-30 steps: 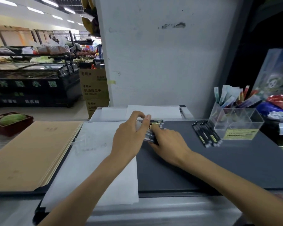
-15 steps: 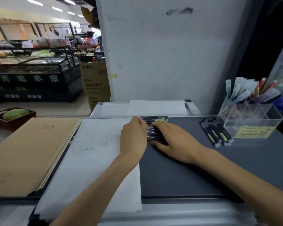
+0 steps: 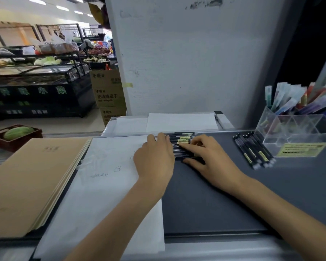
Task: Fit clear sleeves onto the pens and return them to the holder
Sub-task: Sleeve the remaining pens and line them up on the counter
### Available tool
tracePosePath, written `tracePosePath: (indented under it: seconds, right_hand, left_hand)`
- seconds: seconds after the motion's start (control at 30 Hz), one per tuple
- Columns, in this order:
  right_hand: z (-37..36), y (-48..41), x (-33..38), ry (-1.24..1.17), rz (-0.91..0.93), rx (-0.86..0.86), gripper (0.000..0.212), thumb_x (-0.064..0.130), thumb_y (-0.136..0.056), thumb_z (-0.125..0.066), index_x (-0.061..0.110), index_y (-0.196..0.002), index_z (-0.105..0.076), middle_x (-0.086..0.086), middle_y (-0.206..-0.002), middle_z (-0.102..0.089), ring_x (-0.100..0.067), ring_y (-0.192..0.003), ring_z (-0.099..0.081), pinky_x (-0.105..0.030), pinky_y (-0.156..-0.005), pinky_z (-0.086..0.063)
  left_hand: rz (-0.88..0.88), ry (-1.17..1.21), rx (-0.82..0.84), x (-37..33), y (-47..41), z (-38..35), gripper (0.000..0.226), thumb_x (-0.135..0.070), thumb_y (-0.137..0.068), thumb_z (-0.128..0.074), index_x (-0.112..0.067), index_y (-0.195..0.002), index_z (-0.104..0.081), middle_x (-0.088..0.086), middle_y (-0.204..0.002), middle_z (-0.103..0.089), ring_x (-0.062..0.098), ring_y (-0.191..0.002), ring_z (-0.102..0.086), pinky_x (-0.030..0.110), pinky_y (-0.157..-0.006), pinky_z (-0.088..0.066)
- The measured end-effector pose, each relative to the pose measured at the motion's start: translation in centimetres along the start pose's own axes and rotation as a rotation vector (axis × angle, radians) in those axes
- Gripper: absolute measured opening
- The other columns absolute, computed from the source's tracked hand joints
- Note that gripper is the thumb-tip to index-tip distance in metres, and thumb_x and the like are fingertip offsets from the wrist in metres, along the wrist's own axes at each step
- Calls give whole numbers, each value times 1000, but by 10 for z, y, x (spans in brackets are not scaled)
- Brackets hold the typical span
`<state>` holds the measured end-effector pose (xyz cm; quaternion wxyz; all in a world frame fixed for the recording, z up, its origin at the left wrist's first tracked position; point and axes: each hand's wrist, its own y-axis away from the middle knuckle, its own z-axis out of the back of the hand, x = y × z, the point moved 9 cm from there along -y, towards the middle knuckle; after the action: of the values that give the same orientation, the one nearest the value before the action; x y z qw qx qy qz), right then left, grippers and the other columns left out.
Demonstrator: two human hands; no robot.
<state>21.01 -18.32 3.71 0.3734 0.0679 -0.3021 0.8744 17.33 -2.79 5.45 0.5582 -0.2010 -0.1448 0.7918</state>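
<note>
Head view: the left hand (image 3: 154, 159) lies palm down on a sheet (image 3: 105, 194). Its fingers are only slightly bent and press against the left ends of a row of pens (image 3: 181, 140). The right hand (image 3: 215, 162) covers the row's other end, with the index finger laid across the barrels, the thumb tucked against the nearest pen and the other fingers curled on top. The row is thus pinched between thumb and fingers. Both hands hide most of the row. Only the far few pens, with yellow labels, show between them, and whether they wear sleeves is unclear. Right of the right hand and well apart, more pens (image 3: 252, 150) lie side by side on the mat (image 3: 215, 204), just beside a clear holder (image 3: 297, 136) whose right edge is cut off. Blurred packets (image 3: 290, 98) stand at its back; whether they are inside it or behind it I cannot tell. Left of the left hand something clear (image 3: 87, 161) lies on the sheet, too faint to identify.
</note>
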Motion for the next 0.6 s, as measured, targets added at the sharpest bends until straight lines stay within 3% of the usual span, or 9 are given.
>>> tracePosePath:
  seconds: [0.1, 0.23, 0.4, 0.6]
  right_hand:
    - [-1, -2, -10, -106, -80, 1, 48, 35, -94, -75, 40, -141, -64, 11, -116, -48, -8, -111, -42, -16, -101, -37]
    - [-5, -3, -13, -67, -91, 18, 45, 38, -96, -72, 44, -140, -63, 11, -114, -47, -7, -109, -37, -34, -108, -39]
    - [-3, -4, -15, -83, -125, 14, 45, 44, -93, -72, 50, -137, -62, 19, -112, -49, -5, -110, -37, -38, -109, -37]
    - [12, -1, -17, -137, -185, -24, 45, 49, -78, -83, 43, -119, -65, 18, -114, -55, -12, -114, -46, -45, -108, -42]
  left_hand:
    - [-40, -46, 11, -2, 0, -1, 41, -37, -111, -24, -21, -118, -60, 4, -106, -64, 28, -98, -60, 39, -75, -38]
    - [-55, -57, 57, 1, 1, -3, 43, -39, -111, -24, -23, -131, -58, 3, -119, -60, 27, -110, -55, 39, -88, -40]
    - [-41, 68, 97, 16, 6, 10, 40, -47, -108, -35, -28, -137, -55, 2, -127, -53, 25, -114, -53, 41, -92, -50]
    - [-81, 108, 259, 24, 20, 17, 56, -68, -93, -55, -39, -141, -46, -3, -131, -51, 23, -118, -56, 40, -93, -53]
